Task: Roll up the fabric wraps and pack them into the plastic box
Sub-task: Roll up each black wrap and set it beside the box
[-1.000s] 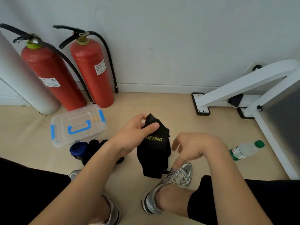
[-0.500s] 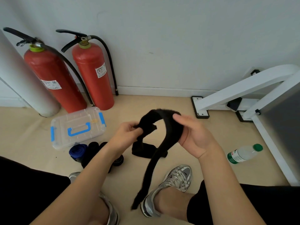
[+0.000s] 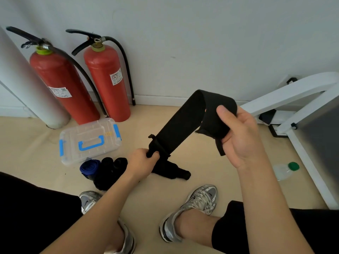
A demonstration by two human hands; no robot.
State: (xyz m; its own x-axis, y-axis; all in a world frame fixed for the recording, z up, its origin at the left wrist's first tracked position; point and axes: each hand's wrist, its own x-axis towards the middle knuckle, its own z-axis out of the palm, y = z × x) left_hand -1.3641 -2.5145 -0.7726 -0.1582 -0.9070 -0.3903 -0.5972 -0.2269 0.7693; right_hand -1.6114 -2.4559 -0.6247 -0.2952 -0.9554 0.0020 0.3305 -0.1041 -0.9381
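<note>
Straightening step: my left hand [image 3: 145, 158] pinches the black wrap [image 3: 181, 123] at its low end, my right hand [image 3: 238, 136] grips the top end at 2 o'clock. Plastic box [image 3: 88, 142] lidded on the floor at 9 o'clock, rolled wraps [image 3: 102, 169] just beside it. Next I'd guess: roll tight from one end, edges aligned

Bright, even light; wide-angle edge distortion

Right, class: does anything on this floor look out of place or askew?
A plastic bottle with a green cap lies on its side on the floor beside the white frame, as if toppled. No spill or damage shows.
</note>
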